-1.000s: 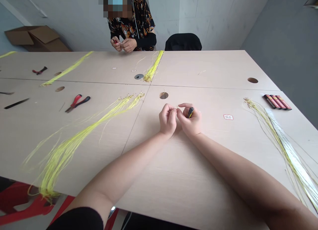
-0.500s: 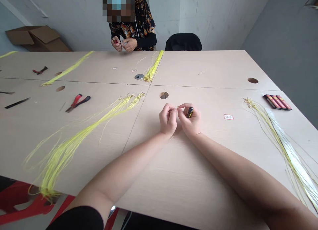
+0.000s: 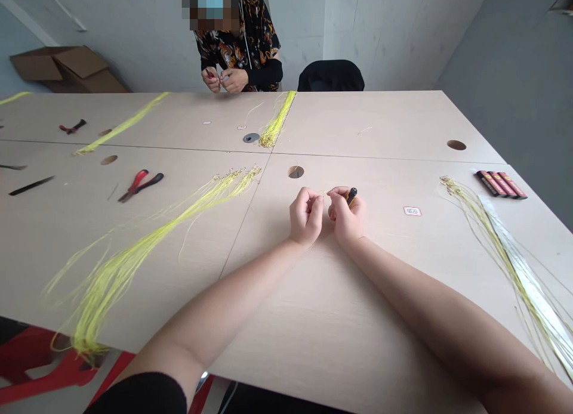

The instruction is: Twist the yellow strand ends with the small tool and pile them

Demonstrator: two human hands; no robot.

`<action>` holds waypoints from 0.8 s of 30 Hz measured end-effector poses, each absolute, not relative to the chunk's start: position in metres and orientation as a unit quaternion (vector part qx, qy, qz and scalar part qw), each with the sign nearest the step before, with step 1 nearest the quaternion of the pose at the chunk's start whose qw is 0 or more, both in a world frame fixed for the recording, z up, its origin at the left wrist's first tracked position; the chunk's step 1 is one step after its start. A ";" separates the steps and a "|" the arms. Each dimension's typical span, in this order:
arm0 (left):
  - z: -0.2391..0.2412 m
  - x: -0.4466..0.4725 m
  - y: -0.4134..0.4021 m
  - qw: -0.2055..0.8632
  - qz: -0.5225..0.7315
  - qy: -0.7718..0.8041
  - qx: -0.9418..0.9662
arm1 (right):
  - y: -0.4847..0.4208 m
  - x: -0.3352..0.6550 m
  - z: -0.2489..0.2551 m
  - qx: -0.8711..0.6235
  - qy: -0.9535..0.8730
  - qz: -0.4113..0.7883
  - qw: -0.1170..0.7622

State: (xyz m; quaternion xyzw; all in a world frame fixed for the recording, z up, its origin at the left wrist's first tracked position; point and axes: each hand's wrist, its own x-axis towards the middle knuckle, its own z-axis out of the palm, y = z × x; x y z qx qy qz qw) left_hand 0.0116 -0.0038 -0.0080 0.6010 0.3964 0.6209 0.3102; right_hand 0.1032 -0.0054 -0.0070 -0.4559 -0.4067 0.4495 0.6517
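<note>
Above the middle of the table, my left hand (image 3: pixel 306 216) is closed in a pinch on a thin yellow thread (image 3: pixel 324 194), whose tip pokes up past the fingertips. Close by on its right, a small gap away, is my right hand (image 3: pixel 348 218), also closed. A dark pen-like tool (image 3: pixel 352 195) with a yellow part is gripped in it, its black end pointing up. The right thumb and forefinger come near the thread tip; whether they touch it I cannot tell. A bundle of yellow threads (image 3: pixel 165 229) with small hook-like ends lies to the left.
Red-and-black pliers (image 3: pixel 139 184) and a dark slim tool (image 3: pixel 32 185) lie left. On the right are another thread bundle (image 3: pixel 492 241), a metal ruler-like strip (image 3: pixel 514 265), several red-black boxes (image 3: pixel 500 184) and a small label (image 3: pixel 412 211). A person (image 3: pixel 237 56) works opposite.
My hands have moved slightly apart, opening a gap between the fingertips. My right hand and its pen-like tool shifted a little to the right.
</note>
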 end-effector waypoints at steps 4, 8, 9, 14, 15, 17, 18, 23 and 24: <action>-0.008 0.011 -0.004 0.268 0.607 0.395 0.635 | -0.006 0.102 -0.007 -0.453 -0.408 0.446 0.655; -0.007 0.011 -0.004 0.253 0.600 0.399 0.645 | -0.008 0.101 -0.003 -0.456 -0.422 0.422 0.661; -0.007 0.011 -0.004 0.251 0.600 0.400 0.646 | -0.009 0.101 -0.002 -0.456 -0.427 0.417 0.660; -0.006 0.011 -0.005 0.247 0.597 0.395 0.653 | -0.009 0.100 0.002 -0.455 -0.434 0.404 0.664; -0.006 0.011 -0.005 0.246 0.598 0.392 0.655 | -0.009 0.100 0.002 -0.455 -0.434 0.404 0.664; -0.006 0.011 -0.004 0.245 0.599 0.390 0.655 | -0.009 0.100 0.002 -0.456 -0.435 0.403 0.663; -0.006 0.011 -0.004 0.246 0.600 0.389 0.655 | -0.009 0.100 0.002 -0.455 -0.436 0.403 0.664; -0.007 0.011 -0.004 0.255 0.599 0.377 0.659 | -0.008 0.099 0.000 -0.453 -0.437 0.397 0.668; -0.007 0.010 -0.004 0.257 0.598 0.376 0.659 | -0.008 0.099 0.000 -0.453 -0.437 0.397 0.668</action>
